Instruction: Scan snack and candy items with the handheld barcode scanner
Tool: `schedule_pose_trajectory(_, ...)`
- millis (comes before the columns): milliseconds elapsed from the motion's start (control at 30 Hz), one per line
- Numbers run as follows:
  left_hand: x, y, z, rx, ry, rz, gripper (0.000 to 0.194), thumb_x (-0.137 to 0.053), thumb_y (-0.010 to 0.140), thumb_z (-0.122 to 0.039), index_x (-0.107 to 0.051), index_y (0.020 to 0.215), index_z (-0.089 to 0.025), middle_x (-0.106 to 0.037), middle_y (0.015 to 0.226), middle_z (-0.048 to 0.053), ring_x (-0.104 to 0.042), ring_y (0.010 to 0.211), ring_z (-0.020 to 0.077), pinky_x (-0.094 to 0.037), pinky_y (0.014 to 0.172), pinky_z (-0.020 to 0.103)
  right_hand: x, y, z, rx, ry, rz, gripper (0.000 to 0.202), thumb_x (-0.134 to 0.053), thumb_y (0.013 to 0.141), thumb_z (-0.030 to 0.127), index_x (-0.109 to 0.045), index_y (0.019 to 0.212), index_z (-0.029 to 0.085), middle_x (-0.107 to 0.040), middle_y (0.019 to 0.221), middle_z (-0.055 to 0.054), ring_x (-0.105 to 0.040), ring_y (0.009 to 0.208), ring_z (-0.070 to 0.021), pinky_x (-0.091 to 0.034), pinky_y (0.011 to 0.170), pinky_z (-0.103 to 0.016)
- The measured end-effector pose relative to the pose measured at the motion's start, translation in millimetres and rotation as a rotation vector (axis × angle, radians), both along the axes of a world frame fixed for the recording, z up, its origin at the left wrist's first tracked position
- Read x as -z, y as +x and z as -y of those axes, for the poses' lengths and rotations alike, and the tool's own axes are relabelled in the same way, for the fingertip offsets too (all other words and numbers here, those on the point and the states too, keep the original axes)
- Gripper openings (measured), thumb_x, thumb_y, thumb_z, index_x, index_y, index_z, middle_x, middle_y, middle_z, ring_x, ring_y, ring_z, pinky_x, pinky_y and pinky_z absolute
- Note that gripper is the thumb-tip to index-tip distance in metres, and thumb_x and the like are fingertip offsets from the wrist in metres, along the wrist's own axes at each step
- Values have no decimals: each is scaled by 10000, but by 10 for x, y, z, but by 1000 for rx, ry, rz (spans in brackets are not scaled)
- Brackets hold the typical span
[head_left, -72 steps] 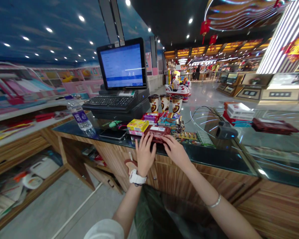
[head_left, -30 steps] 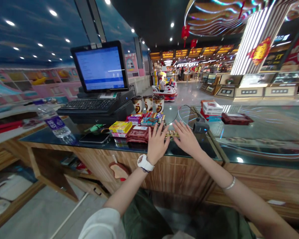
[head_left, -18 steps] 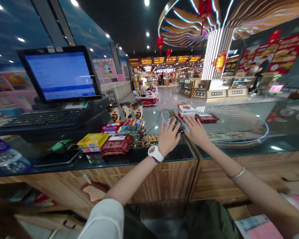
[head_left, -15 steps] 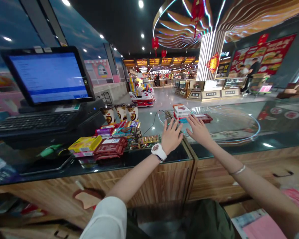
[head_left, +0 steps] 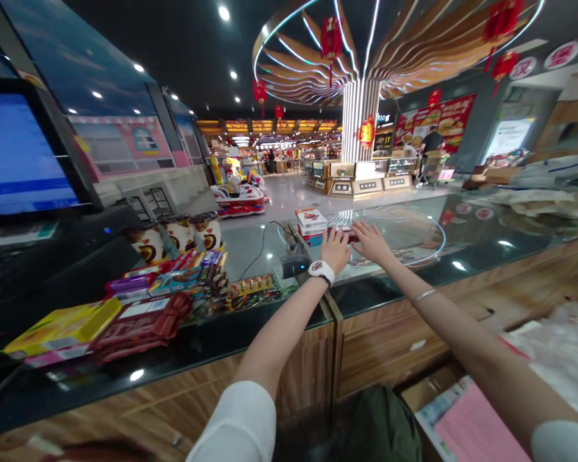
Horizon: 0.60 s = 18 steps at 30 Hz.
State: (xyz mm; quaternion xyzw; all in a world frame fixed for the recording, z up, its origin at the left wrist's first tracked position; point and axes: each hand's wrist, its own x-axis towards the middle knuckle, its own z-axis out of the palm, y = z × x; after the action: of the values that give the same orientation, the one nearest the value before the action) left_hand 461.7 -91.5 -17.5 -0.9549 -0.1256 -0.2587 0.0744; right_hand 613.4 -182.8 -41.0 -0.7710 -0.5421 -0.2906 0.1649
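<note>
My left hand (head_left: 336, 251), with a white watch (head_left: 322, 271) on its wrist, reaches over the glass counter with its fingers stretched forward and slightly apart. My right hand (head_left: 370, 244) lies beside it, fingers also extended, a thin bracelet on the wrist. Both hands are at a dark red packet (head_left: 350, 235), which they mostly cover; whether the fingers press on it is hard to tell. Just left of the fingertips stands a small stack of boxes (head_left: 311, 221), white and red on top, blue lower down. A black scanner-like device (head_left: 295, 264) with a blue light sits beside my left wrist.
On the left counter are yellow boxes (head_left: 67, 326), brown-red packets (head_left: 142, 321), assorted colourful bars (head_left: 185, 273) and several patterned cups (head_left: 206, 232). A monitor (head_left: 22, 154) stands at far left. Plastic bags (head_left: 568, 350) lie at lower right. A person (head_left: 431, 142) is in the background.
The view has turned to the right, so the monitor and snacks shift left. My hands have come down and closer together, from beside the box stack to the dark red packet.
</note>
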Motion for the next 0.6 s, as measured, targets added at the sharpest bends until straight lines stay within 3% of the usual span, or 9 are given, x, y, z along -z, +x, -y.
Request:
schedule_pose_trajectory(200,78,408,-100,-68,-86,-8,520,-450,949,-281,-502,1439,-116,-436,1558,142,-325,1480,310,-168,1255,520,62,249,-155,143,-67,-109,633,-511,919,382,-412,1510,178,-314,1627,-137,-284,1501,-334,-197,1210,-578)
schedule_pose_trajectory(400,174,521,-262,-109,-95,26,536,-434,953,-280,-475,1469,-142,-442,1555,133,-346,1470,299,-191,1248,496,168,357,-217,270,-245,-217,857,-548,895,570,-208,1600,219,-98,1683,-148,-109,1537,-401,-143,1195,-640)
schedule_pose_trajectory(600,266,501,-334,-153,-141,-2,543,-454,953,-300,-467,1480,-167,-462,1538,147,-371,1457,311,-214,1233,497,300,359,-230,308,-202,-381,823,-502,935,564,-154,1607,239,-187,1662,-180,-198,1524,-376,-236,1183,-595)
